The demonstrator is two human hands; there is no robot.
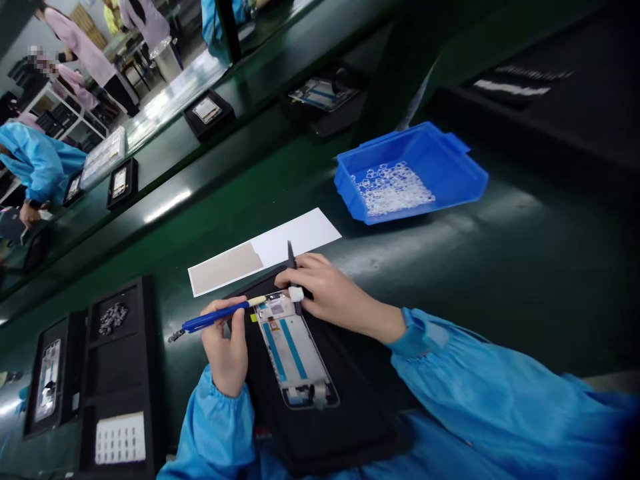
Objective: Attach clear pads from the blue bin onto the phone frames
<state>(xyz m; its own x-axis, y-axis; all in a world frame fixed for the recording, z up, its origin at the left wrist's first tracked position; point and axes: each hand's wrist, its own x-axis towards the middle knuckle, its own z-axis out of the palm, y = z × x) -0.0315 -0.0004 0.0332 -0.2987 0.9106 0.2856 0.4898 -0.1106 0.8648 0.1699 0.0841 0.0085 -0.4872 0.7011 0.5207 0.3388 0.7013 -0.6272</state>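
**A:** What are the hands doing, nearest first?

**B:** The left hand comes up out of a blue sleeve with its wrist bent. Its fingers are curled around a blue pen-like tool, held nearly level, with the pale tip at the top edge of a phone frame.

**A:** Where does the frame lie?

**B:** It lies flat on a black tray right in front of the person, between the two hands.

**A:** And the right hand?

**B:** The right hand reaches in from the right, palm down, with the forearm angled across the tray. It pinches dark tweezers that stick up past the fingers. A small white piece sits at the fingertips, touching the frame's top corner.

**A:** What is beyond that?

**B:** A white sheet with a tan patch lies just behind the hands. A black compartment tray is off to the left. Farther back, a blue bin holds clear rings. Farthest away, a co-worker's blue sleeve is at the bench across.
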